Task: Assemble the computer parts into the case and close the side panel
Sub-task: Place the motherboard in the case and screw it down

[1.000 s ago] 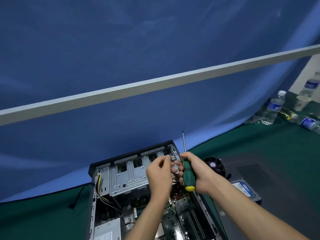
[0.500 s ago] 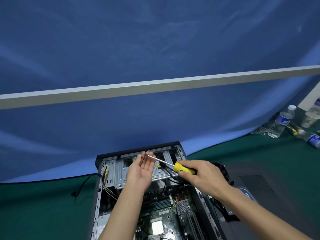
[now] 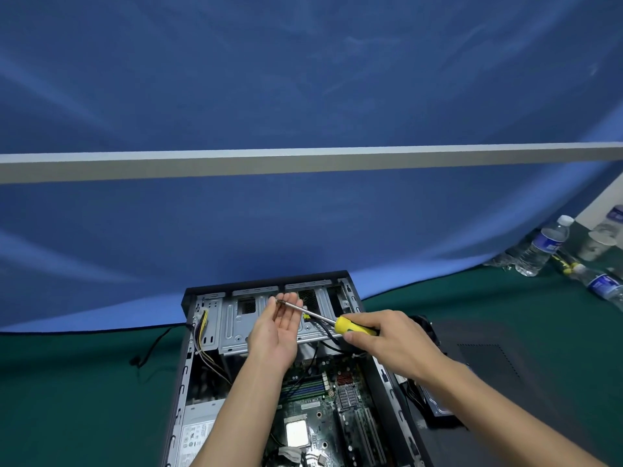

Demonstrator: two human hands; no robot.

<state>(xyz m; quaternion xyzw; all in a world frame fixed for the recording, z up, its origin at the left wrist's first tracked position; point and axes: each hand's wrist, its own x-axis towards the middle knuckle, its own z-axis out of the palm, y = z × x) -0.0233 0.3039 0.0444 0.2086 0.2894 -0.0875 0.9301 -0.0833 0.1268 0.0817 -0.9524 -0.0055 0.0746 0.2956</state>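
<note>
An open black computer case (image 3: 188, 358) lies flat on the green table, showing the green motherboard (image 3: 320, 409), a silver drive cage (image 3: 236, 325) and the power supply (image 3: 195, 433). My right hand (image 3: 387, 342) grips a yellow-handled screwdriver (image 3: 354, 326) with its shaft pointing left. The tip rests at the fingertips of my left hand (image 3: 279, 332), which is held palm up with straight fingers above the drive cage. A small screw seems to sit at the tip.
The dark side panel (image 3: 505, 365) lies right of the case, with a hard drive (image 3: 435, 402) and a black fan (image 3: 424, 326) beside it. Water bottles (image 3: 542, 246) and a paper cup (image 3: 596, 244) stand at the far right. A blue curtain hangs behind.
My right hand swung the screwdriver from upright to pointing left. My left hand opened palm up under its tip. The view tilted down, showing more of the case.
</note>
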